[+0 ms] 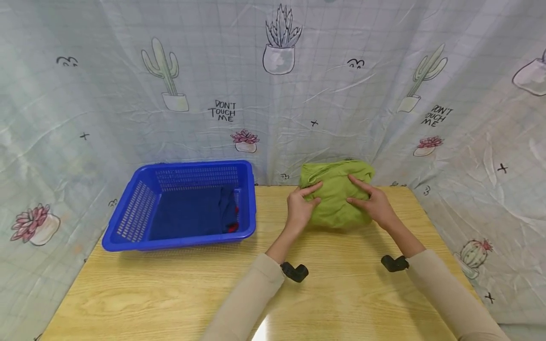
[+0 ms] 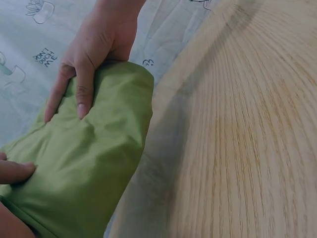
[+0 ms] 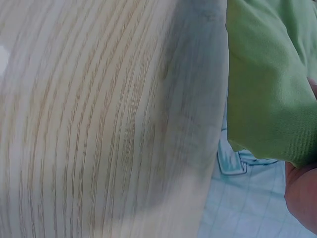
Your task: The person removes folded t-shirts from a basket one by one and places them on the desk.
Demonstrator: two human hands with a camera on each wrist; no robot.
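A folded lime-green cloth (image 1: pixel 339 199) is held up near the table's back edge, apart from the tabletop at its front. The left hand (image 1: pixel 299 207) grips its left side, with thumb and index finger on the near face. On the opposite side, the right hand (image 1: pixel 376 204) grips it the same way. Their other fingers are mostly hidden behind the cloth. In the left wrist view the right hand (image 2: pixel 89 54) spreads two digits over the wrinkled green cloth (image 2: pixel 94 153). Only a bit of the right hand (image 3: pixel 303 196) shows beneath the cloth in the right wrist view.
To the left, a blue plastic basket (image 1: pixel 177 245) with slotted walls stands on the wooden table (image 1: pixel 179 293). Navy cloth (image 1: pixel 187 213) lies inside it, with a bit of red (image 1: pixel 233 228) at its right. A cactus-print curtain (image 1: pixel 324 94) hangs behind and at both sides.
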